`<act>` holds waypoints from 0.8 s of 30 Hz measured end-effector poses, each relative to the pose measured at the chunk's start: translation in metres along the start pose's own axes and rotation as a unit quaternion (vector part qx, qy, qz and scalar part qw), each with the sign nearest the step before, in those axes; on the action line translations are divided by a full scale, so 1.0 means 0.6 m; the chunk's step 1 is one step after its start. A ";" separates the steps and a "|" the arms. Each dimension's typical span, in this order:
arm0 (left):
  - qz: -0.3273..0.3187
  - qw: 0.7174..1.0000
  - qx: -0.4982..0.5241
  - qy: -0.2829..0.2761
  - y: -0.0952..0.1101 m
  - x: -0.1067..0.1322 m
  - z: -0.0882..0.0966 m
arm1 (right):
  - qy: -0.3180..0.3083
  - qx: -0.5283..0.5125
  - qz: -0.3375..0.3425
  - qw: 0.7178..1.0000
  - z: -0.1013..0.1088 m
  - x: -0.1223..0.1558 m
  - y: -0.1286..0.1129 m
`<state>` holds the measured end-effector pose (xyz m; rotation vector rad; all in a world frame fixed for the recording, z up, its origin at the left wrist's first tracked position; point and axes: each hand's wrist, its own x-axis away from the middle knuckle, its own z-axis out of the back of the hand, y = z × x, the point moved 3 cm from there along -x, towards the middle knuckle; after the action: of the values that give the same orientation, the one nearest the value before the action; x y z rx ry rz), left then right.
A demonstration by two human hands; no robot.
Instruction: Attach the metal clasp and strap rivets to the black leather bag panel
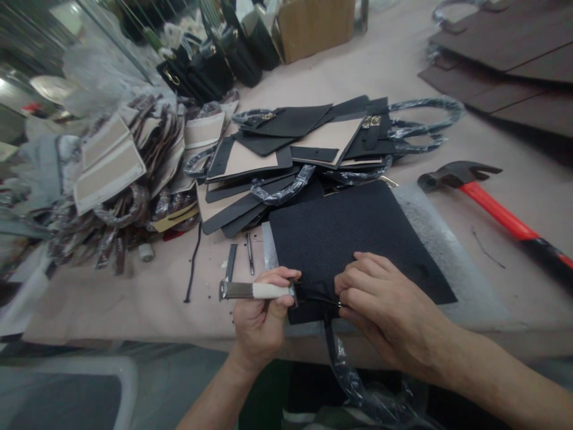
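Observation:
A black leather bag panel lies flat in front of me, partly over a translucent sheet. My left hand is closed round a metal bar-shaped piece with a white middle section, held level at the panel's near left corner. Beside it, my right hand is bent with its fingers pinched at a narrow black strap. A small shiny bit shows at those fingertips, too small to name. From the panel's near edge a plastic-wrapped handle hangs down toward my lap.
A claw hammer with a red handle lies at right. Black bag panels are heaped behind the work, brown wrapped pieces at left. A cardboard box and black bags stand at the back. Small tools lie near my left hand.

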<state>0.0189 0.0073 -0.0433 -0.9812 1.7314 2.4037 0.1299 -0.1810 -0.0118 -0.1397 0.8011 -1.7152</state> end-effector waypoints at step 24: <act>0.036 0.998 0.040 -0.023 -0.004 -0.012 0.003 | 0.020 0.023 0.034 0.999 -0.002 0.002 0.002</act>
<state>0.0248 0.0121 -0.0416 -0.8619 1.8620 2.3576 0.1302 -0.1816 -0.0137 -0.0464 0.7875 -1.6744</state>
